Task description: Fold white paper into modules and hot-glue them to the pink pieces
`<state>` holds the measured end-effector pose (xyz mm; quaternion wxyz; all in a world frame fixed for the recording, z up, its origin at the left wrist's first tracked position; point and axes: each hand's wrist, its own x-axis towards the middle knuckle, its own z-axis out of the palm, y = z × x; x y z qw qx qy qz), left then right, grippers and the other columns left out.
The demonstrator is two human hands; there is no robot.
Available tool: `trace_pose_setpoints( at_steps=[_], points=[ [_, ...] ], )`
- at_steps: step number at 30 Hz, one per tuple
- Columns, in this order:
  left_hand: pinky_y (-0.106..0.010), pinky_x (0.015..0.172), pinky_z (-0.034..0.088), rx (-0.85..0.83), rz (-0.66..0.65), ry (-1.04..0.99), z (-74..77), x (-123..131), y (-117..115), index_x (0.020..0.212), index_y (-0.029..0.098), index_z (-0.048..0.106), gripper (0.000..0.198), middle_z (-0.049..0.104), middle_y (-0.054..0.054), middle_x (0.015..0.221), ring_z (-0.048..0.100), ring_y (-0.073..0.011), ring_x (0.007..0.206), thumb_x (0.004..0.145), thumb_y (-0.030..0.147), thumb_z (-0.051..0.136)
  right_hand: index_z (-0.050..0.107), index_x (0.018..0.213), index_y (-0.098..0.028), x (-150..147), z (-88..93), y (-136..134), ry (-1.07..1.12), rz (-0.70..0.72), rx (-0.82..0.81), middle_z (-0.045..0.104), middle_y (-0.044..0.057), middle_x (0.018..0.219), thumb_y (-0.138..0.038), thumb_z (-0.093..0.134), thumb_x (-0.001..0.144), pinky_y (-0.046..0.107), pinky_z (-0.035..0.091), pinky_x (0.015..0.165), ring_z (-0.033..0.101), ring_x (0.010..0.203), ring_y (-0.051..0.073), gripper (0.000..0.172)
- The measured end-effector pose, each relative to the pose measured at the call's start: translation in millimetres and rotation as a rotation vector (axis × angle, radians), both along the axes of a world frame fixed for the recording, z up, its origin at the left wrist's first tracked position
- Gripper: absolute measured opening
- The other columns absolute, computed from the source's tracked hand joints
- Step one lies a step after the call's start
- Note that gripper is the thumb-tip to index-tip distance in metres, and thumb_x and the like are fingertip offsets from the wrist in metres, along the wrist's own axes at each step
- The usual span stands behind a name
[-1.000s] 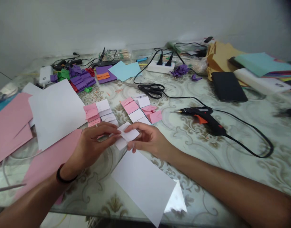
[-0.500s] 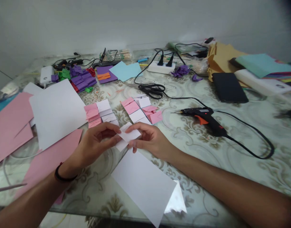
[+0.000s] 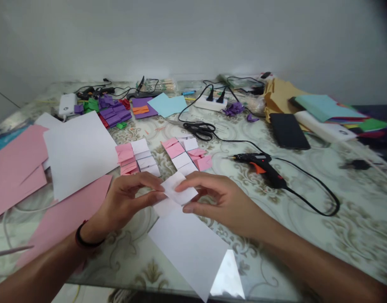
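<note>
Folded white paper [image 3: 175,193], pinched in the grip of left hand [image 3: 121,202] and right hand [image 3: 226,201]; likely light, creasing easily, best held by edges.

From where I sit, I can read no words, numbers or brands. The glue gun [image 3: 273,173] bears a small pale label [image 3: 261,157], too tiny for me to make out. There are marks on the white bar [image 3: 322,125] beyond it to the right and the white box [image 3: 69,101] far to its left, both illegible to me.
</note>
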<state>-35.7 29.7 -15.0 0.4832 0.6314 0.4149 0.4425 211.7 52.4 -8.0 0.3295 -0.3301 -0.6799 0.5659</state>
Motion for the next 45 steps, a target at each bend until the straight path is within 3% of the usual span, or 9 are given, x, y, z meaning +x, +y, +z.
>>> trace_pose_setpoints(
  at_steps=[4,8,13,18,25,37,45],
  points=[
    [-0.028,0.081,0.054,0.110,0.015,0.066,-4.5,2,-6,0.092,0.028,0.078,0.013,0.078,0.001,0.094,0.070,-0.0154,0.089,0.089,0.015,0.079,0.079,0.101,-0.026,5,-9.1,-9,0.015,-0.090,-0.022,0.075,0.004,0.103,-0.030,0.081,0.086,0.029,0.057,0.070,0.070,0.084,0.017,0.016],
    [-0.030,0.080,0.054,0.161,-0.010,0.142,-7.9,4,-11,0.095,0.028,0.075,0.013,0.077,-0.001,0.098,0.070,-0.0173,0.090,0.090,0.015,0.077,0.078,0.109,-0.028,5,-19.0,-18,0.047,-0.068,0.027,0.074,0.006,0.109,-0.024,0.076,0.089,0.029,0.059,0.072,0.072,0.092,0.019,0.020],
    [-0.029,0.080,0.055,0.177,-0.046,0.223,-5.1,7,-16,0.096,0.028,0.074,0.014,0.077,-0.001,0.103,0.072,-0.0178,0.092,0.090,0.016,0.077,0.078,0.105,-0.026,7,-20.2,-24,0.044,-0.081,0.086,0.074,0.005,0.102,-0.020,0.076,0.086,0.028,0.059,0.066,0.072,0.088,0.018,0.021],
    [-0.033,0.093,0.056,0.161,-0.140,0.243,-4.3,8,-14,0.101,0.024,0.073,0.014,0.074,-0.007,0.121,0.071,-0.0213,0.107,0.090,0.017,0.077,0.079,0.102,-0.024,8,-18.6,-24,0.029,-0.098,0.129,0.076,0.004,0.098,-0.016,0.075,0.086,0.025,0.058,0.066,0.071,0.079,0.015,0.018],
    [-0.027,0.080,0.059,0.270,-0.179,0.182,-11.5,8,-7,0.098,0.023,0.076,0.009,0.077,-0.005,0.108,0.074,-0.0172,0.093,0.092,0.016,0.075,0.080,0.097,-0.020,1,-21.5,-24,0.045,-0.057,0.191,0.078,0.002,0.088,-0.009,0.073,0.087,0.020,0.056,0.066,0.068,0.071,0.010,0.017],
    [-0.023,0.073,0.061,0.366,-0.147,0.295,-1.1,7,-11,0.094,0.024,0.077,0.013,0.079,-0.004,0.105,0.077,-0.0153,0.087,0.088,0.013,0.078,0.083,0.097,-0.017,5,-21.5,-22,0.110,-0.041,0.198,0.078,0.004,0.086,-0.014,0.081,0.087,0.020,0.053,0.065,0.071,0.076,0.011,0.011],
    [-0.021,0.070,0.057,0.342,-0.107,0.371,-0.3,8,-13,0.090,0.024,0.073,0.012,0.076,-0.001,0.101,0.073,-0.0127,0.083,0.089,0.013,0.077,0.084,0.098,-0.016,6,-19.6,-21,0.044,-0.067,0.171,0.077,0.003,0.085,-0.013,0.078,0.088,0.019,0.051,0.061,0.069,0.074,0.010,0.011]
  ],
)
